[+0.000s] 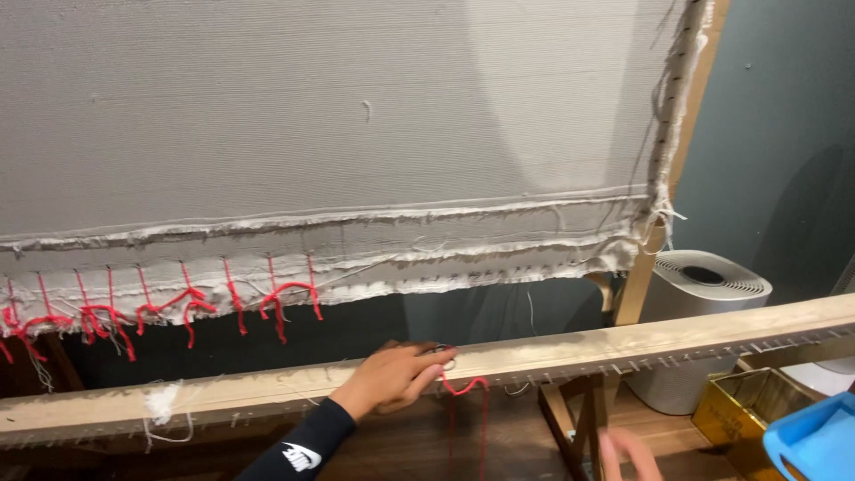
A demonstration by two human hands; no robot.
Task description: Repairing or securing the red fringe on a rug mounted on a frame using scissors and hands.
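While the left hand (392, 379) pinched red yarn (465, 387) on the wooden bar (623, 338), yarn trailed right of the fingertips; right hand (628, 452) blurred, grip indeterminate.

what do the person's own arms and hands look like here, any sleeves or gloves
The left hand is bare, with no glove and no ring that shows. Its arm wears a long black sleeve that ends at the wrist and bears a small white logo near the cuff. The right hand shows only in part at the bottom edge, blurred; it looks bare, and no sleeve of it is in view.
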